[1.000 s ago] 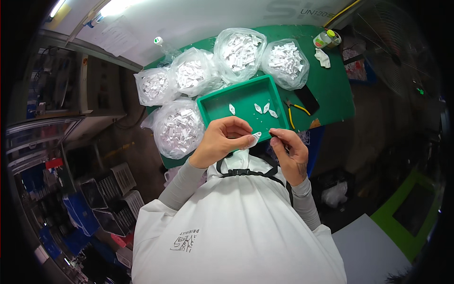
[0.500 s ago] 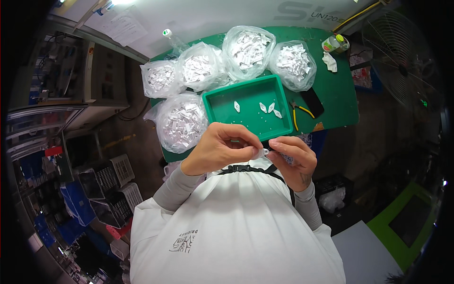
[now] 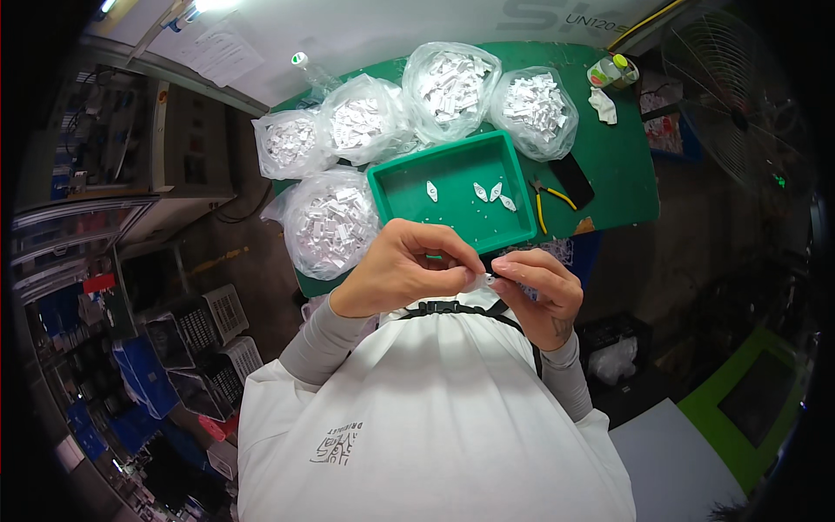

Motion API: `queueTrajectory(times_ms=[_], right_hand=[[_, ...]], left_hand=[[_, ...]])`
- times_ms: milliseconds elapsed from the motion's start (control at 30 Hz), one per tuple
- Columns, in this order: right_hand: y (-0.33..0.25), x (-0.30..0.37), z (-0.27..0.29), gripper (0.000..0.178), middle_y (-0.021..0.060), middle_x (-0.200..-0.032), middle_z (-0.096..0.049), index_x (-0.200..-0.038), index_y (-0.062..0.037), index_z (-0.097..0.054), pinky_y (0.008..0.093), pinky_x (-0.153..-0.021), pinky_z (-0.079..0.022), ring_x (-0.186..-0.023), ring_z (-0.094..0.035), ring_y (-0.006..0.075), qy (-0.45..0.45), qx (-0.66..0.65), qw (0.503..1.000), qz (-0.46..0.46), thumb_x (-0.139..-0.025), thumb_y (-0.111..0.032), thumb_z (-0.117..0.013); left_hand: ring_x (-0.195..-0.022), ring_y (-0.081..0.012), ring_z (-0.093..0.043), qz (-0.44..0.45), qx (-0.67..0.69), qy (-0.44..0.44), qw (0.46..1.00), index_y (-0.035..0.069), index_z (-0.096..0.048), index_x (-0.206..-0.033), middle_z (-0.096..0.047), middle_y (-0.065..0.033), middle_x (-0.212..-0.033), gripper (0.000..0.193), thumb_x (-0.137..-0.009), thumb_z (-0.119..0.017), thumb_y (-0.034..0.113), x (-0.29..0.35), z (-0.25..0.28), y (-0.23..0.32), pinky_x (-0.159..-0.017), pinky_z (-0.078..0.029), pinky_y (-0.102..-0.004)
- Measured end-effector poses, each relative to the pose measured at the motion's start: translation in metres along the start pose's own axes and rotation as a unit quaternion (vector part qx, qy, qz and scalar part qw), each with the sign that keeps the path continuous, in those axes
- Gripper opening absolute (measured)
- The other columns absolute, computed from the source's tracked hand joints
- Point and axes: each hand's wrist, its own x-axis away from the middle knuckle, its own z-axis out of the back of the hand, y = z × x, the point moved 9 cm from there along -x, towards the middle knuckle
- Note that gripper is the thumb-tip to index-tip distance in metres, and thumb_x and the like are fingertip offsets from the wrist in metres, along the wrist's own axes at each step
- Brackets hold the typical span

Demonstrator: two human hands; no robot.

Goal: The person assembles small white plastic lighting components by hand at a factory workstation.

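Piece (image 3: 490, 279), small and white, sits between the two hands (image 3: 400, 271) (image 3: 545, 297).

A loose white T-shirt (image 3: 435, 400) with a small dark print (image 3: 336, 445), snug grey undersleeves (image 3: 323, 346), and a black strap (image 3: 477, 311) with a side-release buckle (image 3: 441, 307).

The left hand (image 3: 407, 270) pinches beside the curled right hand (image 3: 543, 296), forearms (image 3: 327, 343) angled inward.

We get glare from 2 lamps (image 3: 213, 3), upper left of frame. Centre bright, white garment (image 3: 435, 409) palest; both sides dim. Left hand (image 3: 407, 271), right hand (image 3: 545, 294) fairly sharp; small piece (image 3: 489, 279) between them indistinct. We note fisheye bending near rim, all 4 corners black.
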Motion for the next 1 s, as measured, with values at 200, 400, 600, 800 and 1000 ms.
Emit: queueTrajectory(times_ms=[200,400,600,800,1000], right_hand=[[0.000,0.001,0.002,0.032,0.0097,-0.095,-0.071,-0.100,-0.0038,-0.072,0.0281,-0.069,-0.055,-0.083,-0.068,0.0191,0.006,0.003,1.000,0.005,-0.071,0.007,-0.080],[-0.002,0.002,0.006,0.032,0.0094,-0.096,-0.071,-0.100,-0.0037,-0.072,0.0282,-0.070,-0.054,-0.083,-0.067,0.0192,0.035,0.036,0.999,0.013,-0.071,0.008,-0.080],[-0.004,0.005,0.009,0.035,0.0081,-0.097,-0.071,-0.101,-0.0050,-0.072,0.0287,-0.071,-0.053,-0.083,-0.067,0.0195,0.058,0.084,0.994,0.049,-0.070,0.008,-0.080],[-0.005,0.005,0.006,0.035,0.0069,-0.099,-0.071,-0.102,-0.0056,-0.072,0.0287,-0.070,-0.052,-0.083,-0.066,0.0196,0.075,0.106,0.990,0.050,-0.070,0.007,-0.080],[-0.003,0.006,0.006,0.035,0.0064,-0.097,-0.070,-0.103,-0.0055,-0.071,0.0277,-0.069,-0.051,-0.083,-0.066,0.0182,0.084,0.121,0.987,0.060,-0.072,0.006,-0.080]], left_hand=[[-0.080,-0.0087,-0.066,0.005,0.033,0.001,0.999,-0.002,-0.073,-0.093,-0.071,-0.0052,-0.087,0.009,-0.085,-0.069,0.000,0.000,-0.003,-0.003,-0.072,-0.053,-0.0217],[-0.077,-0.0084,-0.066,0.039,0.065,0.036,0.996,-0.003,-0.072,-0.095,-0.071,-0.0058,-0.085,0.011,-0.086,-0.072,0.004,0.003,-0.006,-0.007,-0.069,-0.053,-0.0203],[-0.071,-0.0058,-0.064,0.023,0.062,0.071,0.995,-0.003,-0.071,-0.094,-0.070,-0.0046,-0.083,0.012,-0.086,-0.073,0.005,0.004,-0.005,-0.012,-0.060,-0.051,-0.0183],[-0.070,-0.0056,-0.064,-0.004,0.076,0.100,0.992,-0.003,-0.071,-0.094,-0.070,-0.0046,-0.082,0.011,-0.086,-0.072,0.005,0.005,-0.004,-0.012,-0.058,-0.051,-0.0183],[-0.072,-0.0062,-0.065,-0.042,0.067,0.125,0.989,-0.003,-0.071,-0.094,-0.070,-0.0044,-0.084,0.009,-0.086,-0.070,0.002,0.005,-0.004,-0.010,-0.060,-0.052,-0.0187]])
